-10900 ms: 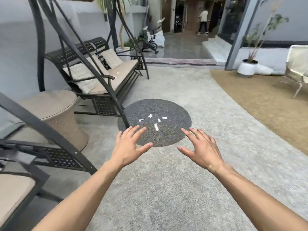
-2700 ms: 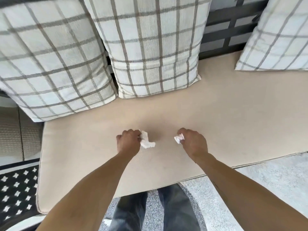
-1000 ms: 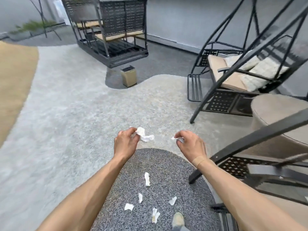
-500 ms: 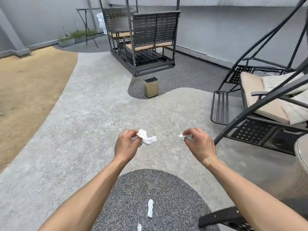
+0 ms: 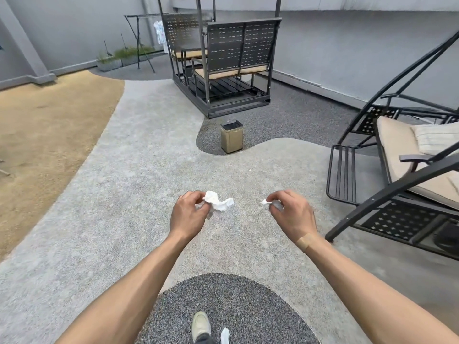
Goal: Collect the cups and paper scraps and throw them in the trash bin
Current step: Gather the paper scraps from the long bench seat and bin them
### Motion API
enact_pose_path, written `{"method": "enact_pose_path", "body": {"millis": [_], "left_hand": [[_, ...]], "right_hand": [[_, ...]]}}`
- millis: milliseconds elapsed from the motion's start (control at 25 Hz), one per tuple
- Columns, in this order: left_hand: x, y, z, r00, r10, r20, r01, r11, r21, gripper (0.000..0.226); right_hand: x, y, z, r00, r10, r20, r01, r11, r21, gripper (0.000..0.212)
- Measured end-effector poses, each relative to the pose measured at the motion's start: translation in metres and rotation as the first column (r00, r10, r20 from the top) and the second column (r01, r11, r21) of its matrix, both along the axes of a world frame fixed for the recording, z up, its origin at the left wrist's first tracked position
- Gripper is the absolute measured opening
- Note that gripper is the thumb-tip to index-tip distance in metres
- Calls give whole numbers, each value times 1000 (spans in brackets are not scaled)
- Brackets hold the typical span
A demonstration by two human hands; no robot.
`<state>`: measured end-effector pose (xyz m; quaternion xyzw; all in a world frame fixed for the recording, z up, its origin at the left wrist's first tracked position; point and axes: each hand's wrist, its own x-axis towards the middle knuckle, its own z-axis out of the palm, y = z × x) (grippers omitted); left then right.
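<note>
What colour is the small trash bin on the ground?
The trash bin is gold with a dark rim, seen in the head view.

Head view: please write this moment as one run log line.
left hand: holds paper scrap | right hand: holds small scrap | trash bin: ahead, open
</note>
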<state>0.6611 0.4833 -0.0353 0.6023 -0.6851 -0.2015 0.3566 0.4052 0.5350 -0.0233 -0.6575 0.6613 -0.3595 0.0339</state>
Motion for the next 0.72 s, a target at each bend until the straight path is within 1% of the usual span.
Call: {"method": "enact_pose_path", "body": {"millis": [240, 480, 560, 720], "left_hand": [[21, -125, -5, 999, -19, -35, 18, 1000, -10, 21], [53, -249, -4, 995, -63, -74, 67, 996, 54, 19], [59, -283, -4, 994, -61, -89, 66, 996, 62, 20], [65, -345, -8, 991, -44, -123, 56, 994, 97, 22]], "right_hand": [[25, -121, -8, 1000, -16, -3, 16, 1000, 17, 12], [69, -244, -8, 999, -30, 29, 29, 999, 40, 12], [76, -277, -6, 998, -38, 50, 36, 999, 38, 13], [80, -339, -8, 998, -50, 30, 48, 996, 71, 12]]}}
